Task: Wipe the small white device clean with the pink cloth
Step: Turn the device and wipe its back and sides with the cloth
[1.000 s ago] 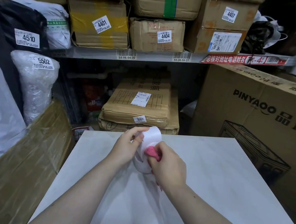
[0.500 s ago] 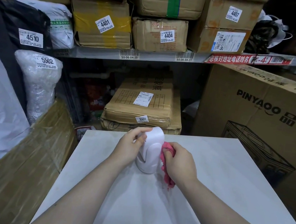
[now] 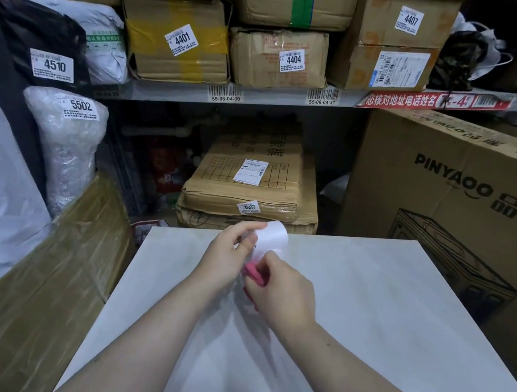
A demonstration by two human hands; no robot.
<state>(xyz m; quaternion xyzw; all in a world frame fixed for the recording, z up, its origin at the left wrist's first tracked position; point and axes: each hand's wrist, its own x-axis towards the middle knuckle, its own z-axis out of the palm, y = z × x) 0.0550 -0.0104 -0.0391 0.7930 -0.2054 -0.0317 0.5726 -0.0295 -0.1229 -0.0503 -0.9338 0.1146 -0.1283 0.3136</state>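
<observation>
Mid-frame: left hand (image 3: pixel 226 257) grips white device (image 3: pixel 272 242), right hand (image 3: pixel 280 294) pinches pink cloth (image 3: pixel 253 272); device could slip w/ hard rubbing.

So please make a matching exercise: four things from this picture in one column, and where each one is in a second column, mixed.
Things:
1. pink cloth
2. small white device
3. parcel 4404
4. PINYAOO box

Places:
a. on the shelf
b. held by the left hand
c. bunched in the right hand
d. right of the table

Pairs: 1-c, 2-b, 3-a, 4-d
</observation>
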